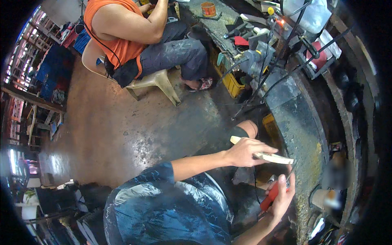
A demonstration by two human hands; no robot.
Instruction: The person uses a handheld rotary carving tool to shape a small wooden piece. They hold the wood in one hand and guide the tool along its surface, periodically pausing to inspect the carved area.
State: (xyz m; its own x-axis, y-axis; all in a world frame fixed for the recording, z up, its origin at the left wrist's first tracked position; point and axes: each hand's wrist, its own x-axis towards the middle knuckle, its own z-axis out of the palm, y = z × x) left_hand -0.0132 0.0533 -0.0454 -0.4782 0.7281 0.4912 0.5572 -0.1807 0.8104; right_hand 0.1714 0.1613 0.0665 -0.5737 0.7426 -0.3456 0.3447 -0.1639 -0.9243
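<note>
Where left hand point(243, 152) clamps one pale wooden strip point(267, 155) at workbench edge point(304, 134), strip middle hidden; right hand point(281, 198) grips one red-handled tool point(270, 197), tip indistinct.

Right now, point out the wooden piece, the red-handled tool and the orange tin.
wooden piece point(274, 157), head view, on the pale blade past the left hand point(244, 152).
red-handled tool point(270, 197), head view, on its red grip in the right hand point(281, 201).
orange tin point(208, 9), head view, on its side wall.

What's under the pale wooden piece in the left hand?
Under the pale wooden piece, held in the left hand, lie dark shadow and the workbench edge. The right hand with a red-handled tool sits lower. The left hand's fingers cover the piece's middle.
</note>
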